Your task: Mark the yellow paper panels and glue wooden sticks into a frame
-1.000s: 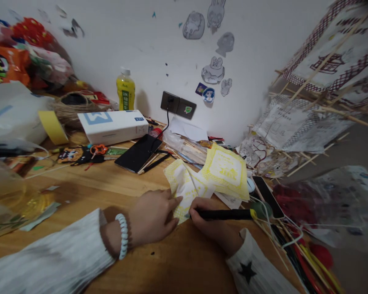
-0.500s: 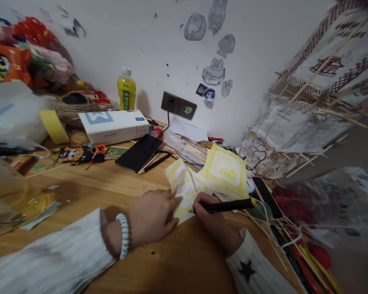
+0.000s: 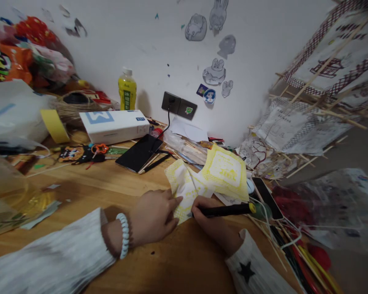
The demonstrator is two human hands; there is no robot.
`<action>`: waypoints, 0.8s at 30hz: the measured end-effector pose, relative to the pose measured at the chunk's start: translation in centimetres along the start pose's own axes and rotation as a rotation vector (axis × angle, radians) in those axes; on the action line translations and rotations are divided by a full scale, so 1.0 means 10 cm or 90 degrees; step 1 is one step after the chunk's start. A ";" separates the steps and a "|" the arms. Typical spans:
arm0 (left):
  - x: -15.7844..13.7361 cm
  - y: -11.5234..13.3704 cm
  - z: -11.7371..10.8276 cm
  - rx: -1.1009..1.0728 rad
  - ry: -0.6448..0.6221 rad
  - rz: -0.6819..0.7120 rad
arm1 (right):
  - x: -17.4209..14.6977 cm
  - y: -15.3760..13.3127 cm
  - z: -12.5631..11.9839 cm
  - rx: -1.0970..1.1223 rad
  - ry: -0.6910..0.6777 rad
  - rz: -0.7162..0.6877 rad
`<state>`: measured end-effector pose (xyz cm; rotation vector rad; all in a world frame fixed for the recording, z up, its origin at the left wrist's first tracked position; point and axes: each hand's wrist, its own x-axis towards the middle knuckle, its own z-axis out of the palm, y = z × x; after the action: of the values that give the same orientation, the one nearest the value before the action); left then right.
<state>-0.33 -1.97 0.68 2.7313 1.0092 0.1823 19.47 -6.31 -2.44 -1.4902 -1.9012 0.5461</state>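
Observation:
A black marker (image 3: 227, 210) with a yellow band at its rear end is pinched in my right hand (image 3: 210, 218). Its tip meets the lower right part of a creased paper sheet (image 3: 184, 188) that has a yellow printed border. My left hand (image 3: 155, 214) lies with fingers stretched over the sheet's left edge, pressing it on the wooden table (image 3: 122, 261). Behind my right hand, a second yellow-bordered paper (image 3: 228, 171) lies against the first. What the tip is marking is too small to make out.
A black tablet-like device (image 3: 139, 153) with a cable lies behind the papers. Farther back are a white box (image 3: 114, 126) and a yellow drink bottle (image 3: 127, 90). At right are a phone (image 3: 267, 198), white cord, thin sticks and a stick-and-paper frame (image 3: 294, 122).
My right hand has shifted slightly left and down with the marker, whose rear end has dipped a little. My left hand and the sheet stay in place.

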 end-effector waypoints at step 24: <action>0.19 -0.36 -0.01 -0.264 0.056 0.045 | 0.17 -0.28 -0.24 0.422 -0.092 0.014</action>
<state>-1.15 2.01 -0.08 2.3967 0.7902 0.4704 19.06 -5.59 1.52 -1.0512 -1.5742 1.1825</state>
